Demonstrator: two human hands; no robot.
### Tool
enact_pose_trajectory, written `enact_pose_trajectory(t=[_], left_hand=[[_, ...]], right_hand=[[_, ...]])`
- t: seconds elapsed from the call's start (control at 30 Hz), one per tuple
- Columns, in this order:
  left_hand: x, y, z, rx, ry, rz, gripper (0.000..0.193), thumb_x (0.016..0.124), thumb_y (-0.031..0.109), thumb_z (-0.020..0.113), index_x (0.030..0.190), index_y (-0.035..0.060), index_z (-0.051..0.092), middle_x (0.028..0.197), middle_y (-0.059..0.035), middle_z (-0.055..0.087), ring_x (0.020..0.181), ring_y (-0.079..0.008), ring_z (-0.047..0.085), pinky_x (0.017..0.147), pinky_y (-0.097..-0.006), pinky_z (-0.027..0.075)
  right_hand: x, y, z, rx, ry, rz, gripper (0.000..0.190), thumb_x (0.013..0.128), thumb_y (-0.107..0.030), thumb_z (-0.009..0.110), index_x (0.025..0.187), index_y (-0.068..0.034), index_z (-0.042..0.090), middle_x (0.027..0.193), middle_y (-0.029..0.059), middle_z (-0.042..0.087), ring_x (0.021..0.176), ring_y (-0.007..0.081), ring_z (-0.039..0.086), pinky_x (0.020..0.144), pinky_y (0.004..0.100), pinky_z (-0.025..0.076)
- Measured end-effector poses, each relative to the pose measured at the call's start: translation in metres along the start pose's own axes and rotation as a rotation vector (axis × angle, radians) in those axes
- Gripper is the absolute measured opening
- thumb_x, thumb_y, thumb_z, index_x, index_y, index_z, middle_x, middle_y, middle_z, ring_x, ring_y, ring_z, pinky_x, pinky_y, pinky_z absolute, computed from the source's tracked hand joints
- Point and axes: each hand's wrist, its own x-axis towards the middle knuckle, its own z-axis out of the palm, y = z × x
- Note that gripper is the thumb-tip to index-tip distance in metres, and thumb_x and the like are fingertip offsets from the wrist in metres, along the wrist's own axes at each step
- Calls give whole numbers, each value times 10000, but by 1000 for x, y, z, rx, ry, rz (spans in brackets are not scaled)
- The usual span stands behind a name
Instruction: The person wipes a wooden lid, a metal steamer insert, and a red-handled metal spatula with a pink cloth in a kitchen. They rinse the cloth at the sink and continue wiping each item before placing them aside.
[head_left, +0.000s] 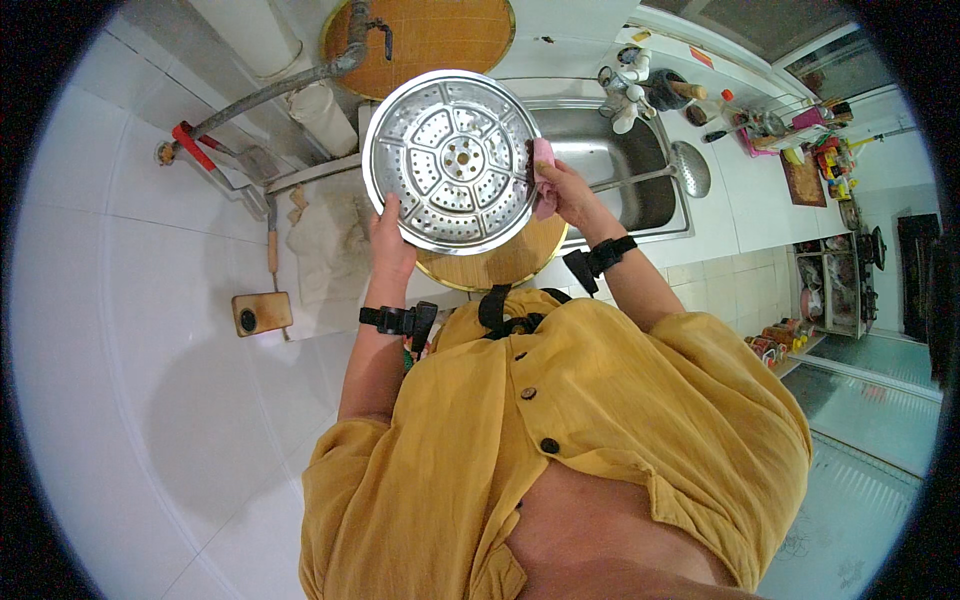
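A round perforated metal steamer tray (463, 159) is held up before me, its holed face turned towards the camera. My left hand (391, 244) grips its lower left rim with the thumb on top. On the right side of the rim, my right hand (566, 191) holds a pink cloth (545, 174) against the metal; most of those fingers are hidden behind the cloth and tray. Partly covered by the tray, a round bamboo board (499, 268) with a gold-coloured edge shows below it.
Right of the tray is a stainless steel sink (637, 165), crossed by a long-handled skimmer (690, 169). Behind it are a white faucet (631, 101) and a dark mortar (667, 88). A second round board (442, 45) leans at the wall near a pipe (300, 82). Red-handled tools (196, 150) hang left.
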Motion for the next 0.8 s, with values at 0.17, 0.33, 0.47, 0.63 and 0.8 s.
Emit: enact_pose_trajectory(t=[0.17, 0.33, 0.47, 0.63, 0.8], left_hand=[[1, 0, -21, 61, -17, -129, 366, 964, 182, 572, 1270, -5, 502, 1257, -122, 568, 1113, -245, 574, 952, -404, 474], [3, 8, -28, 120, 4, -126, 358, 943, 202, 613, 1234, 9, 534, 1198, -96, 601, 1040, -229, 598, 913, -394, 490], [8, 6, -18, 89, -2, -159, 323, 943, 224, 624, 1171, 3, 566, 1072, -75, 625, 939, -204, 615, 827, -373, 515], [10, 4, 0, -10, -49, -125, 333, 962, 265, 597, 1151, -8, 578, 1065, -82, 634, 934, -205, 624, 818, -376, 522], [5, -5, 25, -84, 7, -61, 422, 983, 298, 554, 1259, -18, 511, 1235, -135, 582, 1104, -262, 573, 944, -434, 473]], right_hand=[[-11, -3, 1, 22, 16, -77, 406, 934, -208, 624, 1271, -14, 509, 1022, 26, 604, 857, 119, 576, 768, 270, 496], [-26, -36, -6, -295, 51, -177, 354, 913, -260, 627, 1193, -49, 577, 949, 4, 609, 820, 88, 552, 705, 246, 468], [-37, -48, -5, -287, -2, -168, 424, 944, -257, 602, 1305, -56, 507, 1090, 27, 626, 915, 100, 598, 781, 254, 500], [-47, -32, -2, -5, 30, -170, 350, 953, -281, 576, 1228, -69, 535, 903, -19, 600, 699, 72, 538, 574, 206, 440], [-42, 6, 3, 325, -18, -107, 359, 952, -294, 592, 1230, -86, 499, 980, -1, 602, 797, 89, 570, 634, 234, 489]])
